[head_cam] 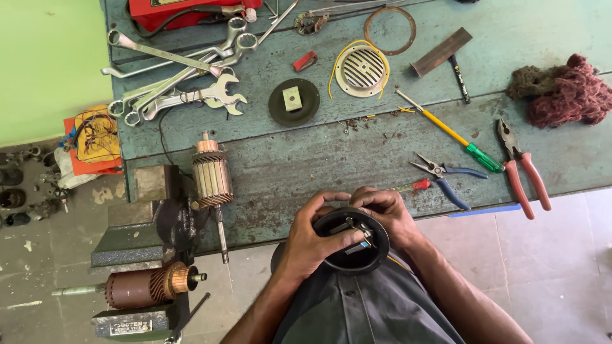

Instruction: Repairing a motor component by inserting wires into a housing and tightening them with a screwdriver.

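Mid-assembly, by the look of it: fiddling with the small metal parts inside a round black housing, held over the lap at the near edge of the workbench. Next move probably calls for a fine tool; the blue-handled pliers and green-tipped screwdriver lie just to the far right. Left hand curled around the housing's left rim, thumb pressing on the metal piece inside. Right hand cupped over the far right rim, fingers bent, gripping it.
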